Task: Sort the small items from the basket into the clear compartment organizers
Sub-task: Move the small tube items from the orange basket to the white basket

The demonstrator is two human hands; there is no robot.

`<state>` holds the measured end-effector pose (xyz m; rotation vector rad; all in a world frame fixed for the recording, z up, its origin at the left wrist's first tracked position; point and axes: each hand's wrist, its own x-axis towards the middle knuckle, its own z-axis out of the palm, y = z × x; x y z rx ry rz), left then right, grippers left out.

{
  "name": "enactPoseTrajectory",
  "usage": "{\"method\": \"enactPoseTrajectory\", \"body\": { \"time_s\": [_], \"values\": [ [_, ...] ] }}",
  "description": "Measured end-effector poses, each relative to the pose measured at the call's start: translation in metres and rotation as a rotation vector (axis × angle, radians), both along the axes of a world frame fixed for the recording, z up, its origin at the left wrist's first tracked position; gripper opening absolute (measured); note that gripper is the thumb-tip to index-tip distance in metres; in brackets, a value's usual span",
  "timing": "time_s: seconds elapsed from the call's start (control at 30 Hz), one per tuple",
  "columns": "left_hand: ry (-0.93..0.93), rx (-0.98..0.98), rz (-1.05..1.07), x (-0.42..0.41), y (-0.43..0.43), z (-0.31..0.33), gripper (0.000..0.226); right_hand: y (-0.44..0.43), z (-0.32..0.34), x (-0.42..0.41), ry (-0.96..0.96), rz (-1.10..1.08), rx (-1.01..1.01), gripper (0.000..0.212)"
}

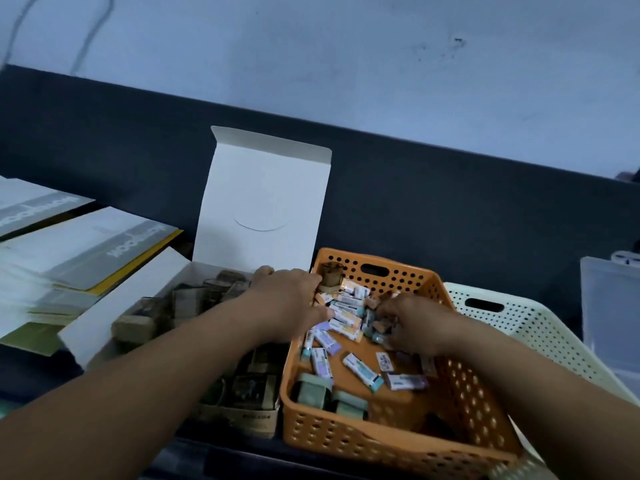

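Judging by the layout, your right hand (415, 323) is curled round a clump of small items (372, 322) mid orange basket (346, 441), your left hand (294, 296) rests flat-fingered on the packs (346, 317) toward 10 o'clock, and the clear organizer (609, 306) sits at 3 o'clock, so right's closer.

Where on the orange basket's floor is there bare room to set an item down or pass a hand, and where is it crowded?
Bare floor: a strip in the orange basket between the far pile of small items and the scattered erasers; another patch nearer, between those erasers and the right wall. Crowded: the far half, where left hand and right hand reach.
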<state>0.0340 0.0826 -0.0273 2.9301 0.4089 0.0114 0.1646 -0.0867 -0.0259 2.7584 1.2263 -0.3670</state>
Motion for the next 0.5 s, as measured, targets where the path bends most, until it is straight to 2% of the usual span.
{"method": "enactPoseTrajectory", "body": {
  "time_s": [0.2,0.33,0.5],
  "values": [
    [-0.014,-0.023,0.025,0.001,0.001,-0.006,0.066,-0.006,-0.015,0.003,-0.079,0.049,-0.053,0.068],
    [-0.007,-0.007,0.048,0.003,0.002,-0.009,0.063,-0.004,-0.020,0.012,-0.130,0.090,-0.067,0.070],
    [-0.008,-0.018,0.065,0.003,-0.002,-0.007,0.042,-0.005,-0.022,0.020,-0.142,0.190,0.111,0.032]
  ]
}}
